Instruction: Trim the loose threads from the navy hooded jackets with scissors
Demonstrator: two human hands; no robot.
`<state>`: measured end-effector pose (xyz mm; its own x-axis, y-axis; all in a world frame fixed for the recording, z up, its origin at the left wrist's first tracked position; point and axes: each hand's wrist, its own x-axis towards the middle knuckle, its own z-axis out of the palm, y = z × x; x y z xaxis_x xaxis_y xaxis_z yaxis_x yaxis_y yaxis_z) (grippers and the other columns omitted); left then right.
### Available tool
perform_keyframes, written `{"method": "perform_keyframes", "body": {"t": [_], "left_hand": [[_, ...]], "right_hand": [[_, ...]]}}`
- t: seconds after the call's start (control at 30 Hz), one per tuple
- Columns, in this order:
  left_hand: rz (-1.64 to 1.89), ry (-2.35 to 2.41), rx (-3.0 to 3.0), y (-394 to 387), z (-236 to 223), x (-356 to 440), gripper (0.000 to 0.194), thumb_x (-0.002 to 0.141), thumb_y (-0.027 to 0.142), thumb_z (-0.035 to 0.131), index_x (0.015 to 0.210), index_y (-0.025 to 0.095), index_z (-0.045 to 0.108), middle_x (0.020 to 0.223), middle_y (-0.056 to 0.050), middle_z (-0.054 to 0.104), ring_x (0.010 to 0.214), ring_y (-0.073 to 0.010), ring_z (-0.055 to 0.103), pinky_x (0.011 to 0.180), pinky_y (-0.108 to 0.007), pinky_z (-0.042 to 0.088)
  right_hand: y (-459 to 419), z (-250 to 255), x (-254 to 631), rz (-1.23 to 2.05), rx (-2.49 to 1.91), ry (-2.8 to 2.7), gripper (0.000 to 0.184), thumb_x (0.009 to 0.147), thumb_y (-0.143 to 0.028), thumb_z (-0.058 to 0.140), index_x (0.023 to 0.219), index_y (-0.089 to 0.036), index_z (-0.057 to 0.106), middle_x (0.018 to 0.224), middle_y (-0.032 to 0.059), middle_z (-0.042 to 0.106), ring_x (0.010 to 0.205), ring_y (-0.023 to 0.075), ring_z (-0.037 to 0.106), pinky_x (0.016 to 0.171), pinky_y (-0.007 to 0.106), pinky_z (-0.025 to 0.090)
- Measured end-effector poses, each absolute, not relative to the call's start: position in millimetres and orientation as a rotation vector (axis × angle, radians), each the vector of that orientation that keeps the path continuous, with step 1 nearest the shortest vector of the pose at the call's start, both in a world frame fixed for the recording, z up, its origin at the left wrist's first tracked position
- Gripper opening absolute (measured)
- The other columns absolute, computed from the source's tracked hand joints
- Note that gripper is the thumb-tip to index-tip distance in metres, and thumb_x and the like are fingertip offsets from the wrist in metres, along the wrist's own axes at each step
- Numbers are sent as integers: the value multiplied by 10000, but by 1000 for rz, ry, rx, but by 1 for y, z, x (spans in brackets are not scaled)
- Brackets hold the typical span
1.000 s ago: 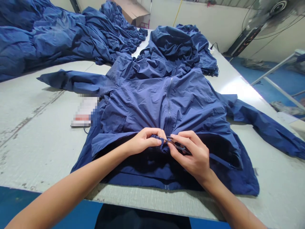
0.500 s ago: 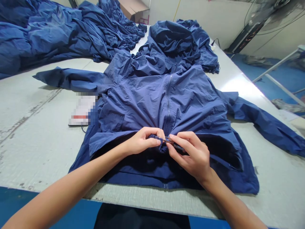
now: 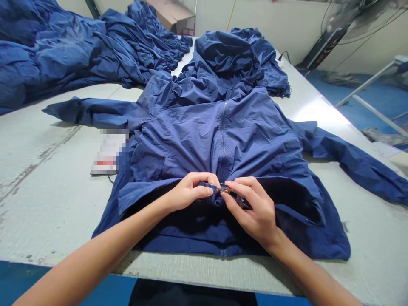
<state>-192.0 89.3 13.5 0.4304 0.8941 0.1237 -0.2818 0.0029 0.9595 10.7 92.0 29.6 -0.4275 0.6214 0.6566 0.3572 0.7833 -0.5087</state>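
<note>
A blue hooded jacket [image 3: 185,140] with a front zipper lies spread on the table, hood away from me and sleeves out to both sides. My left hand [image 3: 193,191] pinches its front hem close to the bottom of the zipper, lifting the edge. In my right hand [image 3: 255,208] is a small pair of thread snips [image 3: 238,197], held between thumb and fingers. The blades point left and reach the pinched hem. Their exact contact with the cloth is too small to make out. Below the lifted hem the jacket's dark inside shows.
A heap of blue garments [image 3: 79,51] covers the table's far left. A tag [image 3: 110,153], partly blurred, lies by the jacket's left side. Behind are a cardboard box [image 3: 172,15] and a fan [image 3: 360,12]. A metal frame [image 3: 376,114] stands right of the table [image 3: 47,204].
The view has shifted slightly. The snips' blades look a little more apart at the hem. My left hand keeps its pinch on the jacket.
</note>
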Motion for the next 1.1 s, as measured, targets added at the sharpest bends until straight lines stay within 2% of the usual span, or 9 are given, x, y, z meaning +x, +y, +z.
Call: {"method": "perform_keyframes", "body": {"t": [0.17, 0.33, 0.57, 0.73, 1.1], "left_hand": [[1056, 601, 1237, 90, 12, -192, 213, 838, 333, 676, 739, 153, 620, 759, -9, 580, 738, -151, 513, 745, -276, 390], [1107, 615, 1287, 88, 12, -193, 154, 881, 310, 660, 845, 161, 663, 889, -44, 637, 857, -181, 583, 830, -309, 432], [1266, 729, 1462, 85, 14, -186, 93, 874, 243, 695, 922, 173, 731, 946, -65, 673, 904, -180, 629, 854, -315, 484], [1383, 814, 1552, 83, 13, -182, 92, 850, 226, 726, 926, 187, 759, 920, -58, 683, 860, -163, 653, 809, -292, 523], [1368, 862, 1618, 83, 13, -182, 85, 841, 199, 728, 913, 171, 762, 900, -55, 677, 819, -145, 647, 758, -264, 527]], "right_hand": [[97, 33, 12, 515, -762, -2052, 236, 869, -139, 669, 1094, -204, 643, 933, 41, 625, 792, 146, 633, 677, 262, 535], [98, 37, 12, 630, -725, -2111, 202, 880, -158, 648, 1074, -207, 623, 901, 24, 637, 792, 144, 625, 684, 261, 521], [94, 37, 12, 571, -807, -2048, 175, 891, -163, 642, 1058, -209, 627, 951, 32, 659, 862, 157, 637, 749, 274, 525], [91, 36, 10, 526, -810, -2039, 187, 904, -151, 626, 1084, -201, 617, 975, 48, 650, 886, 161, 639, 775, 280, 535], [92, 30, 9, 434, -790, -2090, 226, 914, -135, 605, 1130, -199, 597, 996, 63, 635, 895, 168, 645, 773, 278, 554]]}}
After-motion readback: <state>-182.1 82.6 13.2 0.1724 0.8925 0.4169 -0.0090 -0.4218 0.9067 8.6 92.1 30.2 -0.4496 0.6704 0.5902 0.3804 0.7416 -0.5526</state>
